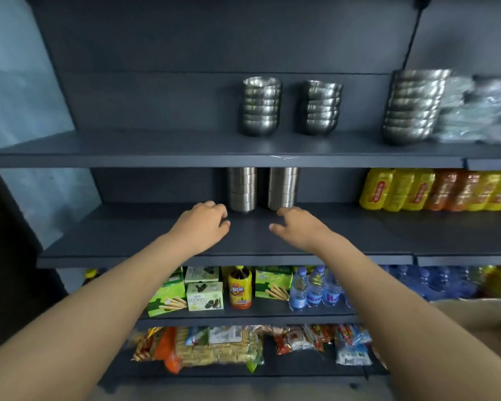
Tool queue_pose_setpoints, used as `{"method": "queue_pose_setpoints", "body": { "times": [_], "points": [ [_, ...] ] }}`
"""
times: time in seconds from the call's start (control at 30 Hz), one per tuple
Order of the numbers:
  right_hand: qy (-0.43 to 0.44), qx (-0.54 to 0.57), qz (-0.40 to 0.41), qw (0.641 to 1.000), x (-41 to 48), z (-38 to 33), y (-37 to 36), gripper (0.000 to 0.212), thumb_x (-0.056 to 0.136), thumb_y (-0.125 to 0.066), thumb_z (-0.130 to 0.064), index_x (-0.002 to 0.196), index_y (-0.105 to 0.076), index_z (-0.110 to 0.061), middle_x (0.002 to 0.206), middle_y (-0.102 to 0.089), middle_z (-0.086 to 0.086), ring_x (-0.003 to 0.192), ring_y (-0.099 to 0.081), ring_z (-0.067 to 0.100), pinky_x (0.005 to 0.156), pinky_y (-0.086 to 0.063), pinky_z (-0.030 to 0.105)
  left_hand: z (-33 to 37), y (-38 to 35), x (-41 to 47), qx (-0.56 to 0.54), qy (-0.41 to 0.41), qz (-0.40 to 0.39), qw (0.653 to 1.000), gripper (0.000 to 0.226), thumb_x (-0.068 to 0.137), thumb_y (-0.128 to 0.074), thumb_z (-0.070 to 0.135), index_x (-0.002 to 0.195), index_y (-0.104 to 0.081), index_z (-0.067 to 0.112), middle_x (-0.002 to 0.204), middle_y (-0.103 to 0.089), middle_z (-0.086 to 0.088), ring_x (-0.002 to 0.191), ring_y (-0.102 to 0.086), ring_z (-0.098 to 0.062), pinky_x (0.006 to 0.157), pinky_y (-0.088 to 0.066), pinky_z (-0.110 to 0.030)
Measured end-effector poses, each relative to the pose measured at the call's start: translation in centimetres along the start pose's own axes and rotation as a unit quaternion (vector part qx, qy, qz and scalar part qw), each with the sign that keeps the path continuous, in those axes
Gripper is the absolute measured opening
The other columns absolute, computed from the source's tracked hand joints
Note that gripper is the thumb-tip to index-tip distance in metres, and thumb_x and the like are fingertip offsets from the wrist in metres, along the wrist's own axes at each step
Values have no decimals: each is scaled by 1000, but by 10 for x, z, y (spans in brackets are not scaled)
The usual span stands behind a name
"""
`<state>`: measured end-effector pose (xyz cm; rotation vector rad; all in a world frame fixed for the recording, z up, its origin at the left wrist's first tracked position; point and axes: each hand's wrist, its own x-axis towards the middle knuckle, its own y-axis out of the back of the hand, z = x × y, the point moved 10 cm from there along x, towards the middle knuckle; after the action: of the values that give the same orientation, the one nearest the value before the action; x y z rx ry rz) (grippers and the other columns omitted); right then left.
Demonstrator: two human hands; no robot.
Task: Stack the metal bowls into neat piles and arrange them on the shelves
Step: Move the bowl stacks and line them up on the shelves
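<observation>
Three piles of round metal bowls stand on the upper shelf (pixel 156 157): one pile (pixel 261 107) at centre, a second (pixel 321 107) to its right, and a larger pile (pixel 414 107) further right. On the middle shelf (pixel 145 241) stand two straight-sided piles of metal bowls, a left one (pixel 241 189) and a right one (pixel 282 188); their tops are hidden by the upper shelf. My left hand (pixel 204 224) hovers over the middle shelf just in front and left of the left pile, fingers loosely curled, holding nothing. My right hand (pixel 297 224) is just in front of the right pile, fingers relaxed, empty.
Plastic-wrapped goods (pixel 480 111) lie at the upper shelf's right end. Yellow and orange packs (pixel 434 189) fill the middle shelf's right side. Below are biscuit boxes (pixel 204 296), a drink bottle (pixel 239 287), water bottles (pixel 315 287) and snack bags (pixel 214 348). A cardboard box (pixel 480 316) is at lower right.
</observation>
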<state>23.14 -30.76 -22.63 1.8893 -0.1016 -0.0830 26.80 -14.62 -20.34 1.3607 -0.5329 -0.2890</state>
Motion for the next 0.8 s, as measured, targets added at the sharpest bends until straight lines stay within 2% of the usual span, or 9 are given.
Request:
{"method": "queue_pose_setpoints", "body": {
  "times": [0.07,0.17,0.23,0.33,0.43,0.6,0.8],
  "points": [
    [0,-7,6,1000,-27,-10,19,51,96,-46,-40,136,-43,-9,138,-46,14,125,-46,32,102,-41,45,10,17,-23,26,-12,0,1000,33,96,-40,33,121,-52,14,122,-53,-6,112,-49,-24,89,-45,-40],
    [-1,-15,13,1000,-64,-22,47,49,95,-48,-41,132,-46,-8,134,-50,13,120,-48,31,100,-42,45,24,38,-55,120,-36,-14,992,37,97,-36,34,126,-48,13,124,-51,-7,116,-46,-26,87,-41,-41],
    [-3,-16,15,1000,-87,-29,67,48,94,-50,-42,128,-48,-9,132,-52,12,117,-50,30,98,-43,42,30,52,-73,136,-43,-23,989,39,98,-35,36,128,-46,14,126,-49,-7,118,-44,-26,89,-40,-41],
    [1,-24,3,1000,-120,-42,94,60,95,-50,-40,143,-34,-9,148,-39,12,132,-40,29,105,-36,36,36,79,-91,119,-42,-12,992,40,97,-36,38,128,-46,14,127,-48,-7,118,-43,-26,90,-40,-41],
    [6,-26,-8,1000,-143,-49,114,69,95,-50,-42,149,-22,-10,154,-29,8,139,-32,26,109,-31,35,45,105,-100,88,-42,4,995,40,97,-37,38,127,-47,15,125,-49,-6,117,-44,-25,91,-42,-41],
    [11,-55,9,998,-147,-50,142,60,94,-50,-43,143,-35,-12,147,-41,7,132,-41,25,107,-36,36,65,140,-93,25,-47,24,998,40,96,-40,39,127,-49,15,125,-50,-4,115,-49,-23,92,-43,-37],
    [18,-71,35,997,-112,-31,166,58,94,-50,-43,141,-36,-13,144,-43,9,129,-43,26,103,-37,35,79,161,-45,1,-59,48,997,38,95,-43,38,127,-47,16,123,-51,-3,113,-50,-20,94,-43,-35]
  ]
}}
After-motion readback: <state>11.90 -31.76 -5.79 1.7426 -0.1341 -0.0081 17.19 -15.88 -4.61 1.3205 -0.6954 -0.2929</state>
